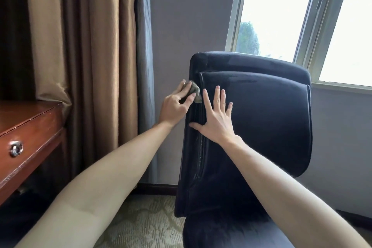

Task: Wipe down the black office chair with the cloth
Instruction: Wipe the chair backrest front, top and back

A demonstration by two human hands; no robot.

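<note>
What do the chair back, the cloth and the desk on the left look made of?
Chair back: black upholstery, dull sheen, streaky near the top; whitish flaking along the left seam hints at coated faux leather, though uncertain.
Cloth: grey-green, fuzzy, bunched, likely microfibre or terry.
Desk: reddish-brown wood or veneer, glossy lacquer reflecting light, with a shiny metal pull.

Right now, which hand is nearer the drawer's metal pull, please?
Left. The left hand is right of the pull, at the backrest's edge; the right hand lies flat farther right.

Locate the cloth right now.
Head view, left of centre: the cloth is bunched in the left hand, pressed against the left edge of the black chair backrest, beside the flat right hand.
</note>
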